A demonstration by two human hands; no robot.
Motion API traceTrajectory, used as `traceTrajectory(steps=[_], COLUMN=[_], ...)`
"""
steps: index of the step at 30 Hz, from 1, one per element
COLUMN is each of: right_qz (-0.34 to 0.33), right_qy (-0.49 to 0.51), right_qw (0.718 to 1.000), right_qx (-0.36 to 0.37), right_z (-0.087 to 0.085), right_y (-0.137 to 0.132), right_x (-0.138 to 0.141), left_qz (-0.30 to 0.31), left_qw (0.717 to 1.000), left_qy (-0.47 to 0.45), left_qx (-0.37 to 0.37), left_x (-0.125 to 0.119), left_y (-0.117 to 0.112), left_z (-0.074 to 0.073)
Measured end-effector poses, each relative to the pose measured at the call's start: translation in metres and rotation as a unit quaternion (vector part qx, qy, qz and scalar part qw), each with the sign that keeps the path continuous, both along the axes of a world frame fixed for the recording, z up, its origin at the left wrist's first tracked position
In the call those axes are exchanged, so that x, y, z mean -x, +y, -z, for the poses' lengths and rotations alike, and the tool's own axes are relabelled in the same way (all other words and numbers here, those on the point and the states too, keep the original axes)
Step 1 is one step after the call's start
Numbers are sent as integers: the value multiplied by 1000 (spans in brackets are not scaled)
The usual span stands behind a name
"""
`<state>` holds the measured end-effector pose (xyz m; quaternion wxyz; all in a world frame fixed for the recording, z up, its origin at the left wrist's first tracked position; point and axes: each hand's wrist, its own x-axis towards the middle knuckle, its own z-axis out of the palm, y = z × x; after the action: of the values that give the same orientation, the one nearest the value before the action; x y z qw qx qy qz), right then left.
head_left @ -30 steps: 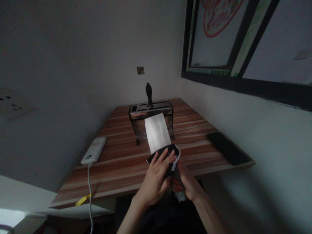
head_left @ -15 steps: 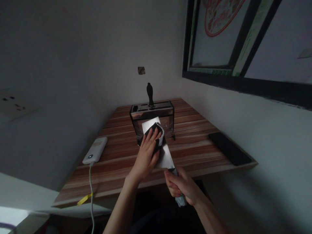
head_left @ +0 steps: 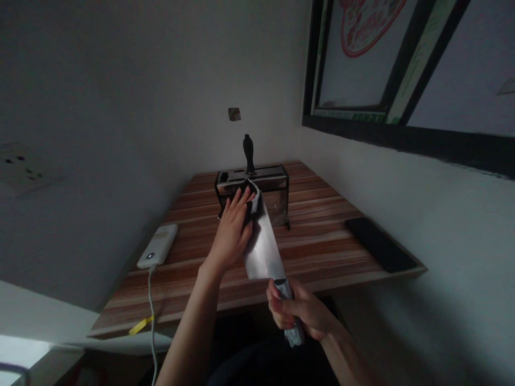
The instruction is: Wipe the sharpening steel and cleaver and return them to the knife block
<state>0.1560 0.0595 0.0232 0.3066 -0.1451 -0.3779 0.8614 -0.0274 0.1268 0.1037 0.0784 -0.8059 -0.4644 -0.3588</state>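
Note:
My right hand [head_left: 300, 310] grips the wrapped grey handle of a kitchen cleaver [head_left: 264, 249], its broad shiny blade pointing away from me above the table. Under my left hand [head_left: 232, 225] is a black cloth [head_left: 253, 188] with a white edge, pressed against the far end of the blade. The fingers lie over the cloth, and that end of the blade is hidden by it. Just behind stands a knife block [head_left: 277, 172] with a metal top, dark frame and see-through front; one black-handled tool [head_left: 248, 153] stands upright in it.
A white power bank [head_left: 158, 246] with a cable [head_left: 152, 311] and yellow tag [head_left: 140, 326] lies at the table's left. A black phone [head_left: 380, 244] rests near the right edge. Walls border the wooden table [head_left: 322, 246]; a socket [head_left: 22, 167] is on the left wall.
My left hand has slid the cloth up and left toward the blade's far end, uncovering more of the blade. The cleaver has turned slightly, and its handle has shifted a little left.

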Motion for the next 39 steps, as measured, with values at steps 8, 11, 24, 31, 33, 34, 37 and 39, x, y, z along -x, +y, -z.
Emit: traceTrajectory(steps=[8,11,24,31,33,34,37,39], right_qz=[-11,-2,61,55,54,53,45,42], right_qy=[-35,-52,-109,-84,-82,-81,-72,-64], right_qw=[999,999,992,994,995,995,996,997], right_qx=[-30,-5,8,33,34,32,26,30], right_z=[3,3,4,2,2,2,3,3], right_y=[-3,-3,5,5,5,5,4,3], right_x=[-5,-6,-13,-8,-8,-9,-10,-10], left_qz=[-6,18,210,215,213,210,192,173], left_qw=[999,999,966,965,965,966,971,973], left_qy=[27,40,113,119,118,116,116,120], left_qx=[-33,-18,99,95,93,91,88,89], left_x=[-3,-7,-26,-22,-22,-23,-24,-24], left_y=[-8,-14,-73,-77,-75,-74,-71,-68], left_z=[3,6,46,47,46,46,43,41])
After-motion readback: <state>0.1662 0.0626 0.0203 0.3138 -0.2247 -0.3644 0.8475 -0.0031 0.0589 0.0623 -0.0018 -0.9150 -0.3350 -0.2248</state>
